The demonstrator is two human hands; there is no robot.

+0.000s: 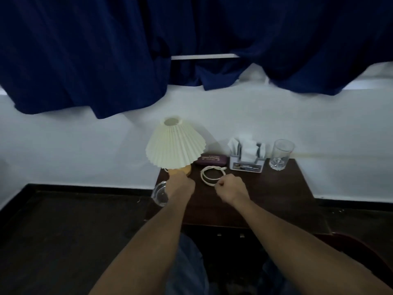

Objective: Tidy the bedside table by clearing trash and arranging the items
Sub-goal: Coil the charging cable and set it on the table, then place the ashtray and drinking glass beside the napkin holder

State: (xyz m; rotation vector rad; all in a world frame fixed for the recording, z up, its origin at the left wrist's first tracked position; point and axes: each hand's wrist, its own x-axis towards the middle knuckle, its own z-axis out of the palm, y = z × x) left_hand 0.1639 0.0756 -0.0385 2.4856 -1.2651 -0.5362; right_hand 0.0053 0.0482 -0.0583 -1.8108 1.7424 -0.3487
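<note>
On the dark wooden bedside table stands a lamp with a cream pleated shade and an orange base. My left hand rests against the front of that base with its fingers curled around it. A coiled white cable lies in the middle of the table. My right hand is closed, pinching the coil's near end. A maroon case lies behind the cable. A tissue holder and an upright clear drinking glass stand at the back right.
A clear round glass object sits at the table's left edge, partly under my left wrist. A white wall and dark blue curtains rise behind the table. Dark floor lies to the left, and a drawer front shows below the tabletop.
</note>
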